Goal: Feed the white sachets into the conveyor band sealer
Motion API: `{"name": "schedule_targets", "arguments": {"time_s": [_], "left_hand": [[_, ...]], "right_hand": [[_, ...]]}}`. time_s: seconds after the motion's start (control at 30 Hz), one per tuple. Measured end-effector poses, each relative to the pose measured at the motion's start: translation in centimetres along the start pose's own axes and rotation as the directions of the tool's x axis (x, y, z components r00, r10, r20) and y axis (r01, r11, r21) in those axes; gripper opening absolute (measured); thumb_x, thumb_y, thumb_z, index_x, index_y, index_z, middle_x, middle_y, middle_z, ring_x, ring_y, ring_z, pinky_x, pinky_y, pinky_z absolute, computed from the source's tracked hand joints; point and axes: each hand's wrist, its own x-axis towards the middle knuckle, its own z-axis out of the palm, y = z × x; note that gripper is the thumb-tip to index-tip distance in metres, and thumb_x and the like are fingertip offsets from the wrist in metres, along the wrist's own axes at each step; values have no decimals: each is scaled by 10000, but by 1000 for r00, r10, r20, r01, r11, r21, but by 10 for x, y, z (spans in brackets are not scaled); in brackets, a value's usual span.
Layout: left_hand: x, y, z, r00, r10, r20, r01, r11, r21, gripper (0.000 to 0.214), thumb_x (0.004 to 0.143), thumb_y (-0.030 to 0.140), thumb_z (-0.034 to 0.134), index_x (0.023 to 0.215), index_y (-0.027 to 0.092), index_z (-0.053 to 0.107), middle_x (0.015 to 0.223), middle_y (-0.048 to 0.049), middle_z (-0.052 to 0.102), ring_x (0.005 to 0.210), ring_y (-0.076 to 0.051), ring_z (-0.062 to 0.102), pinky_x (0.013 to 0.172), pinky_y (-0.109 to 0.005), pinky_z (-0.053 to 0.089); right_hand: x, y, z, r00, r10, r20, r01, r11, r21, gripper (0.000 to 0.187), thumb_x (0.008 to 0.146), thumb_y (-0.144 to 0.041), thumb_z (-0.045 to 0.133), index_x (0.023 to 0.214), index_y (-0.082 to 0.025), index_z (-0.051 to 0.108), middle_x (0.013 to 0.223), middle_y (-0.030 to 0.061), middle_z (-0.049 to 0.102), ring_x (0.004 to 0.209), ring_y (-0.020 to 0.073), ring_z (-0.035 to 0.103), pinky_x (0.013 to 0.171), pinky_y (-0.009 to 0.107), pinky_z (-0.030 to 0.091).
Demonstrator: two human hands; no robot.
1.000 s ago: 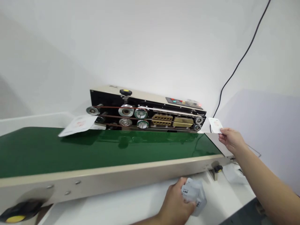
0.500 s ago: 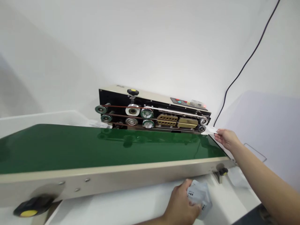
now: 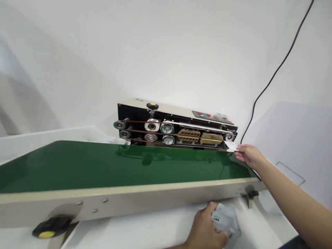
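Observation:
My right hand [image 3: 249, 155] pinches a small white packet [image 3: 231, 146] and holds it flat at the right-hand intake of the band sealer [image 3: 176, 129], beside its end roller. The sealer stands behind a long green conveyor belt [image 3: 109, 166]. Low in front of the belt frame, my left hand [image 3: 206, 231] grips a bundle of several white packets [image 3: 227, 224] over the white table. Another white packet [image 3: 114, 140] lies at the sealer's left end.
A black and yellow knob [image 3: 52, 230] sits at the belt frame's lower left, a smaller one [image 3: 252, 194] at its right end. A black cable [image 3: 275, 72] runs up the white wall. A white tray rim [image 3: 52, 133] lies behind the belt on the left.
My right hand lowered the packet from upright to flat and brought it against the sealer's right end. The packet leaving the left end a second ago has dropped from the belt. The view shifted leftward.

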Motion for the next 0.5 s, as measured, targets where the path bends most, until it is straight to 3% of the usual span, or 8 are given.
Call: {"name": "schedule_targets", "arguments": {"time_s": [0.23,0.5], "left_hand": [[-1,-4,3,999,34,-21,-35,999,-34,311,549,130,605,856,184,591,644,39,597,547,-128,519,475,-191,358],[-7,12,0,999,-35,-33,34,999,-32,318,540,116,595,852,176,592,633,38,574,546,-124,492,484,-195,356]], "right_hand": [[-9,-5,9,996,-1,89,2,1000,-13,118,810,-23,499,784,-138,496,561,6,594,456,100,583,419,185,511],[-21,-7,16,987,10,158,-10,1000,-2,89,812,-63,489,787,-147,504,570,7,585,506,119,603,459,211,528]]}}
